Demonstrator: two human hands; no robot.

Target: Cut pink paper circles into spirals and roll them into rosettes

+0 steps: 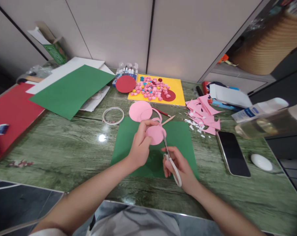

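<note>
Pinched in my left hand (pixel 140 144) is a pink paper circle (pixel 155 135), with a thin curled strip of pink paper rising from its edge. My right hand (pixel 180 168) grips white-handled scissors (pixel 174 168), and their blades meet the circle's right edge. Both hands are above a green sheet (pixel 182 141) lying on the table. Just beyond them rest larger pink paper circles (pixel 138 109), overlapping one another. A red pencil (pixel 163 112) and a pointed wooden stick (pixel 168 120) lie to the right of these circles, partly covered by the paper strip.
Pink paper scraps (pixel 203 113) and white bits lie right of the green sheet, near a phone (pixel 233 153) and a white mouse-like object (pixel 261 162). Behind are a yellow sheet (pixel 180 91) with small pink balls and a red circle (pixel 125 84). A tape roll (pixel 113 122) lies left.
</note>
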